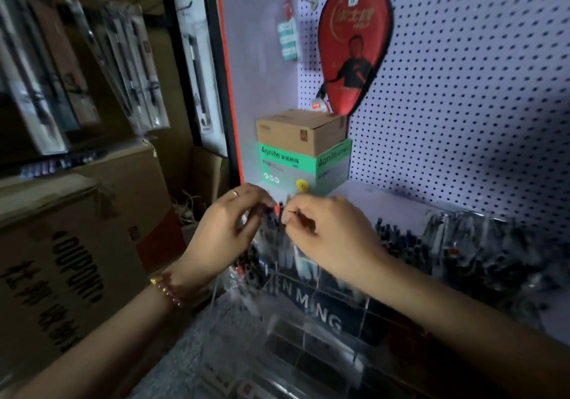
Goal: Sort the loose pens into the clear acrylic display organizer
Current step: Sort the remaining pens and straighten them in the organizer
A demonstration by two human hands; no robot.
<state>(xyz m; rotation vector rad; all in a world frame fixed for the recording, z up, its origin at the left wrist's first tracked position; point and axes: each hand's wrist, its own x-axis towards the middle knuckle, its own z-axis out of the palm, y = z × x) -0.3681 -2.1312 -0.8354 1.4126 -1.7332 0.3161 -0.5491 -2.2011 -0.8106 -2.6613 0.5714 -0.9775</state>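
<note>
The clear acrylic display organizer (311, 315) stands on the shelf in front of me, with "MING" lettering on its front and dark pens upright in its rear compartments. Above its left rear part, my left hand (228, 229) and my right hand (333, 238) meet. Both have their fingers curled round the tops of a bunch of dark pens (276, 216). The lower ends of those pens are hidden behind my hands and the acrylic walls. The view is blurred.
More dark pens (401, 241) and bagged pens (481, 244) lie to the right on the shelf. A green box (296, 167) with a cardboard box (299, 133) on it stands behind. A red paddle case (354, 47) hangs on the pegboard. Large cartons (77, 244) stand at left.
</note>
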